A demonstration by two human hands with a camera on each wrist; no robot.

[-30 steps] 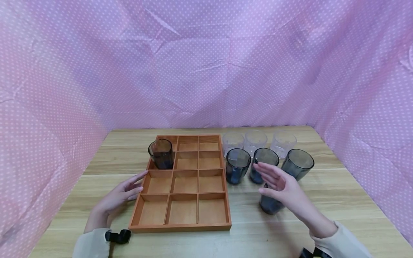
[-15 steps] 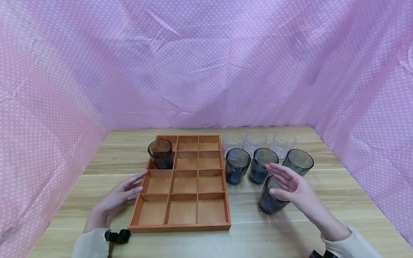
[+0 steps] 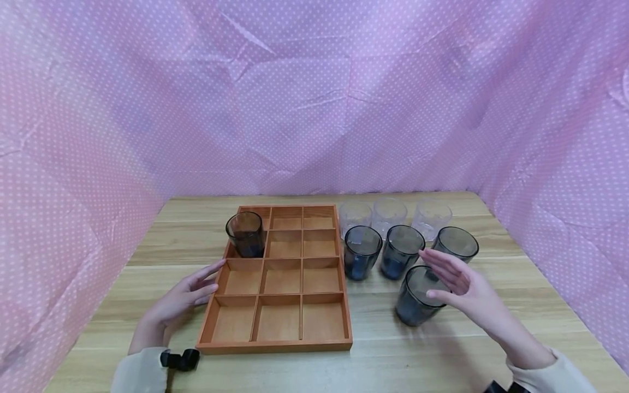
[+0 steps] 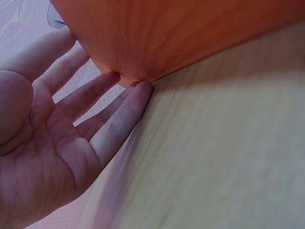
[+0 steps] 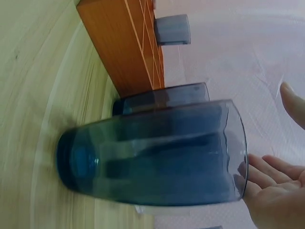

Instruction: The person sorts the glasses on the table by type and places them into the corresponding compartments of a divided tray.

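The right hand (image 3: 464, 288), fingers spread apart and holding nothing, hovers beside the rim of the nearest smoky glass (image 3: 411, 305); contact cannot be told. The left hand (image 3: 181, 299), fingers extended, touches the left wall of the wooden tray (image 3: 275, 347). A sideways knock from the right hand could tip the tapering glass. It stands upright, translucent blue-grey, on the table (image 3: 383, 363) right of the tray.

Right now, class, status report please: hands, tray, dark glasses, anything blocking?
Left hand: fingers touching left side of tray. Right hand: gripping nothing, beside nearest dark glass, nothing seen between. One dark glass in tray, four outside it.
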